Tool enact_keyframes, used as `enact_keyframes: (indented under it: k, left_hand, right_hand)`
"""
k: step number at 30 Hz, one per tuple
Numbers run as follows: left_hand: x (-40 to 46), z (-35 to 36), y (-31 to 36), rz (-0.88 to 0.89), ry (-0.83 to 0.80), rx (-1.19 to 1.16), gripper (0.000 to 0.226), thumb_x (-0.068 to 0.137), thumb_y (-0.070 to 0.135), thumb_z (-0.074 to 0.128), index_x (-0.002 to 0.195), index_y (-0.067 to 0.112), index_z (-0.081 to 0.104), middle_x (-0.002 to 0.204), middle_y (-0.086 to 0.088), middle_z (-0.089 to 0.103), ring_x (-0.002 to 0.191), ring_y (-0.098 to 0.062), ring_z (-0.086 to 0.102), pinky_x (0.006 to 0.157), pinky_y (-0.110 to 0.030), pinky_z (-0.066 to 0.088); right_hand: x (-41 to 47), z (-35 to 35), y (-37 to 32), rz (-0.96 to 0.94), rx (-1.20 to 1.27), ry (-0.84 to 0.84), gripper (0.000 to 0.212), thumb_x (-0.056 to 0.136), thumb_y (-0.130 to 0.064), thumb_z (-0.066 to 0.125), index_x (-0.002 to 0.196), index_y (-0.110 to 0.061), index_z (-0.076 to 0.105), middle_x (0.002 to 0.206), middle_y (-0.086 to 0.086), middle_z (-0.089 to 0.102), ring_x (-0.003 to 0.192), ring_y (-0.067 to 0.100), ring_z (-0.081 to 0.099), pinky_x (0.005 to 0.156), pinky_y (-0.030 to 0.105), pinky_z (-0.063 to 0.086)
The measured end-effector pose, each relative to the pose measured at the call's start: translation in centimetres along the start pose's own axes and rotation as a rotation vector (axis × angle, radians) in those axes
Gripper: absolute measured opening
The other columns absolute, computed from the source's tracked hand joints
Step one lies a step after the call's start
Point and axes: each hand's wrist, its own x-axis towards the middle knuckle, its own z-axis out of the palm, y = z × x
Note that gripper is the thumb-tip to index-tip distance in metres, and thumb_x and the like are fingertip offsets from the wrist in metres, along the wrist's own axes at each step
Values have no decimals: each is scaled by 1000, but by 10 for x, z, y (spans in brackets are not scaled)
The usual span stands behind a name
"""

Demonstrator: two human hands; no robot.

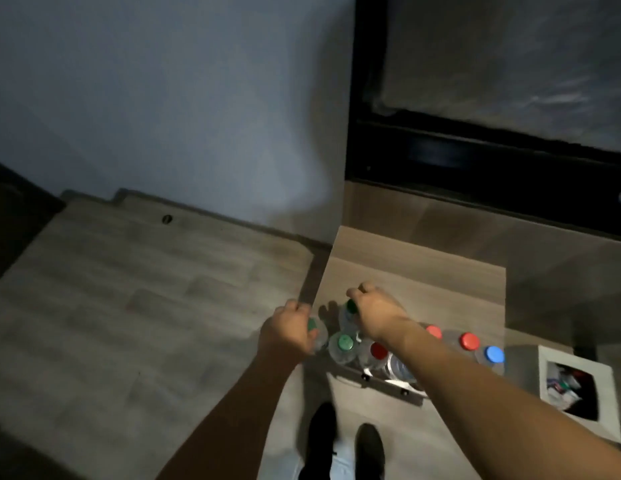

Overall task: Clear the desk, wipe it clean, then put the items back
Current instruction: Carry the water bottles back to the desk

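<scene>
Gripping green-capped bottles at lower centre, the left hand (289, 329) is curling round one (315, 330), the right hand (375, 315) another (349, 315).

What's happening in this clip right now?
A person stands by a low shelf crowded with capped bottles. The left hand grips one green-capped bottle and the right hand grips another, each by the top. The desk to the left shows bare wood. A white bin sits at right.
</scene>
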Motion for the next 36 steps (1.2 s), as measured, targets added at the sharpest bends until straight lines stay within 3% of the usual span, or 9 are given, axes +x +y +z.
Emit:
enact_keyframes:
  k: [5, 10, 14, 17, 21, 25, 30, 36]
  left_hand:
    - [8, 30, -9, 64, -8, -35, 39, 93, 33, 51, 128, 16, 53, 124, -5, 48, 108, -24, 54, 90, -30, 44]
    - [6, 3, -13, 31, -4, -63, 33, 92, 27, 51, 123, 16, 55, 122, -4, 51, 108, -22, 56, 97, -27, 42]
    - [-10, -57, -1, 50, 166, -81, 30, 93, 28, 50, 121, 18, 54, 117, -3, 53, 105, -19, 55, 91, -30, 44]
    - [-17, -102, 11, 100, 330, -105, 33, 93, 22, 51, 125, 13, 53, 118, -7, 52, 112, -23, 50, 95, -34, 42]
    - [-13, -146, 34, 275, 491, -37, 42, 92, 18, 55, 132, 4, 51, 122, -13, 54, 116, -30, 49, 101, -39, 41]
    - [-4, -171, 79, 514, 589, 30, 47, 85, 10, 64, 129, 0, 54, 113, -15, 59, 98, -32, 54, 87, -43, 49]
    - [-5, -176, 159, 791, 681, 26, 49, 81, 7, 66, 128, -2, 55, 106, -15, 59, 84, -30, 51, 78, -42, 51]
    - [-60, -156, 291, 1106, 625, 54, 48, 89, 19, 40, 129, -4, 55, 106, -16, 58, 82, -31, 51, 77, -43, 50]
  right_hand:
    - [24, 18, -7, 33, 9, -20, 25, 90, -8, 52, 115, -9, 55, 120, 15, 44, 103, 39, 59, 85, 38, 46]
    - [6, 2, -13, 140, 202, 91, 26, 90, -13, 57, 116, -10, 58, 119, 11, 43, 101, 37, 59, 90, 37, 48]
    - [-29, -50, -29, 206, 383, 283, 30, 89, -16, 61, 118, -12, 61, 120, 9, 45, 103, 32, 58, 91, 33, 46]
    - [-63, -86, -33, 259, 432, 449, 30, 84, -20, 64, 114, -12, 63, 109, 7, 46, 100, 32, 57, 87, 32, 45]
    - [-104, -121, -26, 328, 532, 646, 32, 81, -18, 65, 112, -10, 63, 111, 10, 49, 99, 30, 55, 84, 29, 41]
    - [-141, -147, -8, 427, 563, 821, 27, 82, -19, 63, 108, -12, 63, 110, 3, 46, 87, 19, 48, 78, 26, 38]
    - [-211, -152, 37, 606, 581, 964, 23, 79, -23, 63, 100, -14, 64, 107, 3, 50, 85, 20, 51, 76, 29, 41]
    - [-329, -132, 95, 833, 661, 1146, 23, 79, -24, 65, 101, -17, 65, 108, 4, 50, 85, 20, 52, 77, 29, 42]
